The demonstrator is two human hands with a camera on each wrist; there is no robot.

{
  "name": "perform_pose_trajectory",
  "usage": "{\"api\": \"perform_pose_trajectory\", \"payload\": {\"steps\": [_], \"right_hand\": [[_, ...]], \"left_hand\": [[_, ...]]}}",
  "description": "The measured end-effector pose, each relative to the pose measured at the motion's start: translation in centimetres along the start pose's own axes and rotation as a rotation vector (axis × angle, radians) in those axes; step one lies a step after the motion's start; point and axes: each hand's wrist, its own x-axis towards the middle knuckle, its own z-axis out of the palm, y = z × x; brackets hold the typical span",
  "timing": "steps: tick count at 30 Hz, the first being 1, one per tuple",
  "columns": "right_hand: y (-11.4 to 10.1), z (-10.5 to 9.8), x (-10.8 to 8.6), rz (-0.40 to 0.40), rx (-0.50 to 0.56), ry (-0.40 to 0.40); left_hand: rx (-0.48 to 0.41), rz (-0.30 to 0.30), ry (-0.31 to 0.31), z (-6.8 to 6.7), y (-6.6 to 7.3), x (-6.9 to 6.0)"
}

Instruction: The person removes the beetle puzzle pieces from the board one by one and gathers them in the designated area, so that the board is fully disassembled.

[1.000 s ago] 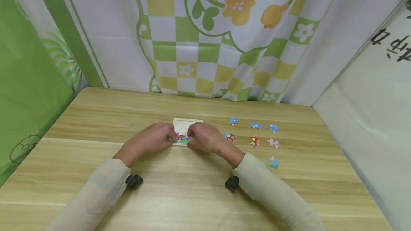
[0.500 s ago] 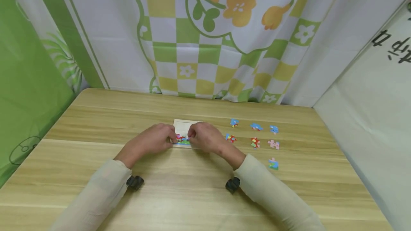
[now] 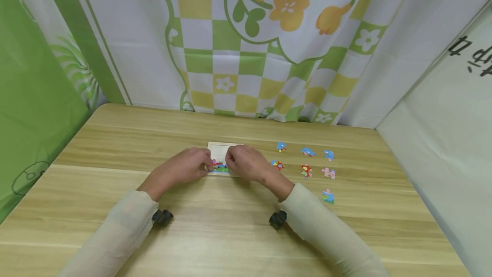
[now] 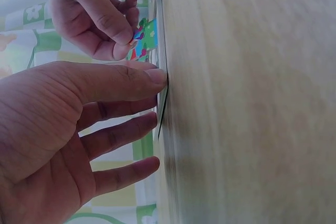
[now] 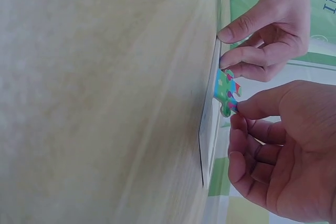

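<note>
A shallow pale wooden puzzle tray (image 3: 219, 151) lies on the table between both hands. My left hand (image 3: 190, 166) holds its left side, the thumb pressed on the near edge and the index finger at the corner, the other fingers spread loosely. My right hand (image 3: 247, 163) pinches a colourful jigsaw piece (image 5: 227, 90), green with pink and blue shapes, between thumb and forefinger. In the right wrist view this piece stands tilted up from the tray's near side, its lower edge close to the tray. Part of the tray is hidden behind my right hand.
Several loose jigsaw pieces lie apart to the right, among them a red one (image 3: 306, 170), a pink one (image 3: 328, 173) and a blue and green one (image 3: 328, 196). A patterned curtain (image 3: 265, 63) hangs behind the wooden table (image 3: 215, 234).
My right thumb has drawn back from the tray's near edge, and the right hand keeps its pinch on the piece. The left hand stays at the tray's left side.
</note>
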Motion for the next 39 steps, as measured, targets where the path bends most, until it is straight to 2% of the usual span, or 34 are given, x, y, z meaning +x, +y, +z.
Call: {"api": "perform_pose_trajectory", "payload": {"steps": [7, 16, 29, 34, 39], "right_hand": [[0.2, -0.5, -0.4, 0.004, 0.001, 0.020], [0.7, -2.5, -1.7, 0.034, 0.058, 0.014], [4.0, -3.9, -6.9, 0.086, 0.076, 0.057], [5.3, -4.2, -9.4, 0.100, 0.085, 0.088], [6.8, -4.9, -11.6, 0.151, 0.138, 0.093]], "left_hand": [[-0.037, -0.001, 0.006, 0.0, 0.0, 0.0], [-0.084, 0.008, 0.017, -0.1, -0.5, -0.2], [-0.098, 0.023, 0.038, 0.1, -0.3, -0.1], [-0.109, -0.004, 0.020, 0.3, -0.3, -0.3], [-0.114, -0.016, 0.020, 0.2, -0.3, -0.4]]}}
